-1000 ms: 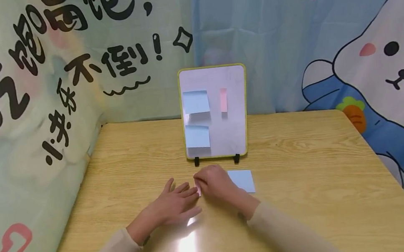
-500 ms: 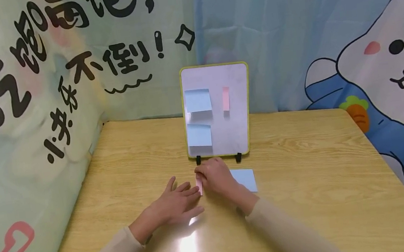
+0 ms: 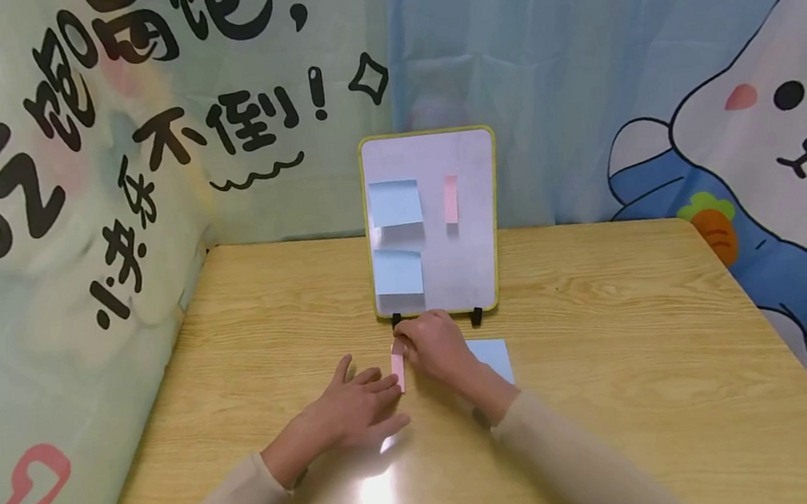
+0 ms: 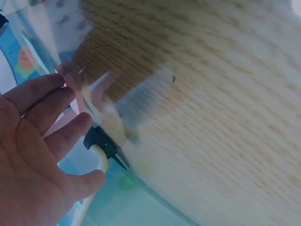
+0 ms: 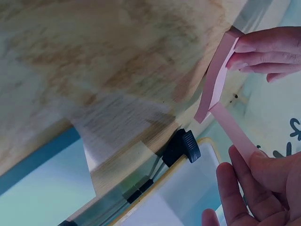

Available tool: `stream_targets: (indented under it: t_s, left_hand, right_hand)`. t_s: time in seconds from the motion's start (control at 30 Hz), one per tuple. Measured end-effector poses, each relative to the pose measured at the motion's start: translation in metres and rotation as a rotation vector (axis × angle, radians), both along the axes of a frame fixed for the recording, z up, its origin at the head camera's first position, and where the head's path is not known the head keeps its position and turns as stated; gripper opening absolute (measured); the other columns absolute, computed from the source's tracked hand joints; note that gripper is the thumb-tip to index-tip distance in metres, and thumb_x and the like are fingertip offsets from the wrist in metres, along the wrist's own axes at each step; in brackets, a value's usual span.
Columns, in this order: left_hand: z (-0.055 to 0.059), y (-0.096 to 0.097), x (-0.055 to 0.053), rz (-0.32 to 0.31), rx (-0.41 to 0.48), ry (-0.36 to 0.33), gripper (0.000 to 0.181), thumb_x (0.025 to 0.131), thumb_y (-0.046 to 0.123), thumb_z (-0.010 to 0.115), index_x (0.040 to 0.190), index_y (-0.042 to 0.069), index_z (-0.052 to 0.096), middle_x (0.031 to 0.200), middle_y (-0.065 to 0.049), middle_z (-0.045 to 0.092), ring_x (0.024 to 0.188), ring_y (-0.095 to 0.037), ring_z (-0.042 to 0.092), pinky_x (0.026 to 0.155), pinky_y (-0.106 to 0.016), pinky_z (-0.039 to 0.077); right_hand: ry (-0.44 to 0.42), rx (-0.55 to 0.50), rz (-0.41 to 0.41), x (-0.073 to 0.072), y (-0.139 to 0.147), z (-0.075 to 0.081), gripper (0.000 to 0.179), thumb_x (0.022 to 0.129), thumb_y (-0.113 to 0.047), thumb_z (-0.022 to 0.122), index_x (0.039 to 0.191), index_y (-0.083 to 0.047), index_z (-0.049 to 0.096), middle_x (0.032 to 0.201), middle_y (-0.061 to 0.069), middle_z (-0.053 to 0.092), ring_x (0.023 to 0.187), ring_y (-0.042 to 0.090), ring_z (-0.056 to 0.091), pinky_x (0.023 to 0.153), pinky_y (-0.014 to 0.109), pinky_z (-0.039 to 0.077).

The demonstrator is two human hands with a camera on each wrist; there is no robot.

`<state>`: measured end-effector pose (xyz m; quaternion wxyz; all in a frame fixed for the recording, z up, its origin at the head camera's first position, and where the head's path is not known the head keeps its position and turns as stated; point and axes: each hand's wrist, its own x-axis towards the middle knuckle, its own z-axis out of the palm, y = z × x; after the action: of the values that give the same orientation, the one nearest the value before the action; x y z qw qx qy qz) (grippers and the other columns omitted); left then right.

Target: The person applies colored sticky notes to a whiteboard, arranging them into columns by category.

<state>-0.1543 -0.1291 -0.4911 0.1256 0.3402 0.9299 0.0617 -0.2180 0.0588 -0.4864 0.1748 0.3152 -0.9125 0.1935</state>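
A narrow pink sticky note pad (image 5: 216,77) stands in front of the whiteboard, its edge thickness showing in the right wrist view. The straight fingers of my left hand (image 3: 355,409) touch one end of it; the left wrist view shows this hand (image 4: 37,150) with its thumb held apart. My right hand (image 3: 440,352) pinches the free end of a single pink sticky note (image 5: 235,134) between thumb and forefinger. That strip is lifted at an angle from the pad and still joins it at one end. Behind my right wrist lies a blue sticky note pad (image 3: 494,357), partly covered.
A yellow-rimmed whiteboard (image 3: 444,272) stands on black feet (image 3: 476,317) at the table's back. Stuck on it are an upper blue note (image 3: 395,202), a lower blue note (image 3: 398,271) and a pink note (image 3: 451,200). Printed curtains (image 3: 506,105) hang behind the wooden table (image 3: 609,327).
My right hand has moved slightly away towards the whiteboard, drawing the pink strip up from the pad, and more pink shows between the hands. My left hand stays at the pad.
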Motion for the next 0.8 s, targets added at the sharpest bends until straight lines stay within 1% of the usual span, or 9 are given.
stream_targets:
  t_s: [0.23,0.4,0.6,0.8]
  left_hand:
    - [-0.0002,0.0005,-0.0007,0.003,-0.013,-0.014,0.063,0.102,0.059,0.029,0.145,0.02,0.052,0.152,0.002,0.048,0.143,-0.026,0.04,0.116,-0.066,0.013]
    - [0.0007,0.0009,-0.0016,0.003,-0.017,-0.004,0.064,0.101,0.061,0.029,0.145,0.02,0.053,0.15,0.002,0.05,0.142,-0.025,0.042,0.116,-0.066,0.013]
    - [-0.0004,0.0008,-0.0018,0.001,-0.019,0.005,0.065,0.101,0.061,0.029,0.143,0.019,0.054,0.15,0.002,0.051,0.14,-0.024,0.043,0.115,-0.067,0.015]
    - [0.0012,0.0009,-0.0021,0.0,-0.007,0.0,0.064,0.101,0.061,0.03,0.143,0.018,0.055,0.151,0.001,0.05,0.14,-0.024,0.043,0.115,-0.067,0.015]
  right_hand:
    - [0.014,-0.023,-0.021,-0.002,0.0021,0.0015,0.014,0.084,0.003,0.066,0.086,-0.007,0.076,0.079,0.003,0.076,0.073,0.025,0.072,0.085,0.045,0.053]
    - [0.021,-0.032,-0.049,-0.0036,0.004,0.0046,0.014,0.086,0.002,0.065,0.089,-0.006,0.076,0.082,0.005,0.076,0.075,0.025,0.072,0.087,0.045,0.053]
    - [0.087,-0.035,-0.04,-0.0022,0.0052,0.0069,0.015,0.085,0.004,0.066,0.09,-0.006,0.076,0.084,0.005,0.077,0.075,0.025,0.071,0.088,0.044,0.053]
    - [0.171,-0.138,-0.041,-0.0036,0.007,0.0098,0.011,0.087,0.002,0.068,0.09,-0.005,0.077,0.082,0.008,0.077,0.074,0.026,0.071,0.081,0.046,0.055]
